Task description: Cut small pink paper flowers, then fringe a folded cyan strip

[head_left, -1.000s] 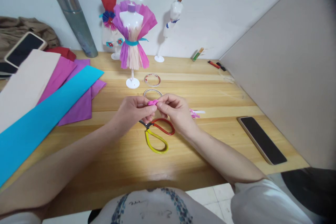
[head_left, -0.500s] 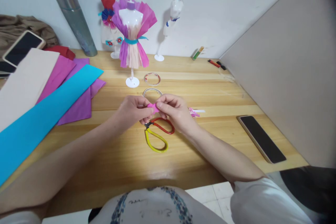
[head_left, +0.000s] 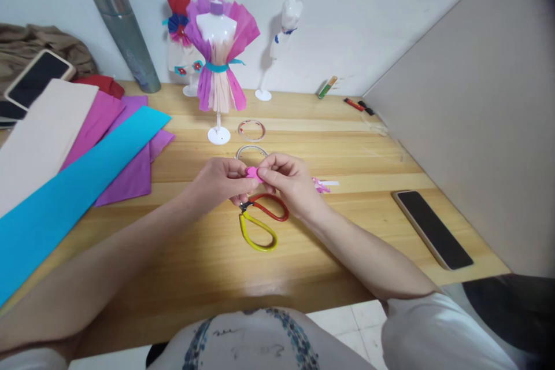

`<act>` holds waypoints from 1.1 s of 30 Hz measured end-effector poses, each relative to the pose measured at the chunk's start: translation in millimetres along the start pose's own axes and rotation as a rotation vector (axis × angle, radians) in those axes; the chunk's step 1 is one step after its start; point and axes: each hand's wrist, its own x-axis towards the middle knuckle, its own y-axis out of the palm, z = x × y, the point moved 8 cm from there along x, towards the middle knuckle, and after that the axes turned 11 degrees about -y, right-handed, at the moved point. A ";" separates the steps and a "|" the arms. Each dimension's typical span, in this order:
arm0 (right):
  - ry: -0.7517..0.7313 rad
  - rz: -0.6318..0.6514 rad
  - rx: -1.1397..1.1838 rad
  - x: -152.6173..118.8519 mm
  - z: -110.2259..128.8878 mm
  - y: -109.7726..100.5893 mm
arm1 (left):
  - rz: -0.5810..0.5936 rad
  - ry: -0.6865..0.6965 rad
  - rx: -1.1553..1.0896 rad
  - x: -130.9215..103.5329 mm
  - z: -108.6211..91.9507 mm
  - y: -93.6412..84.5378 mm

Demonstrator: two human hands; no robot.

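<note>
A small piece of pink crepe paper is pinched between the fingertips of both hands. My left hand grips its left side, thumb towards me, and my right hand grips its right side. Just below the hands lie scissors with one red and one yellow handle; the blades are hidden under my left hand. Behind the fingers a silver ring of tape shows in part. Pink scraps and a white strip rest right of my right hand.
A small dress form in a purple, pink and cream paper dress stands behind the hands, more forms at the wall. Crepe paper sheets lie at left, near a tilted bottle. A phone lies at right, a second ring farther back.
The pink paper has turned slightly between my fingertips and looks more bunched and rounded. My hands stay in almost the same place.
</note>
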 end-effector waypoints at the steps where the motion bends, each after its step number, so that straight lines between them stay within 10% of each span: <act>1: -0.005 -0.021 0.010 0.1 -0.1 -1.4 | 0.011 0.002 -0.005 0.4 1.0 0.8; 33: 0.027 0.059 -0.069 -2.2 1.9 2.2 | -0.025 -0.092 0.011 -2.0 -4.2 0.0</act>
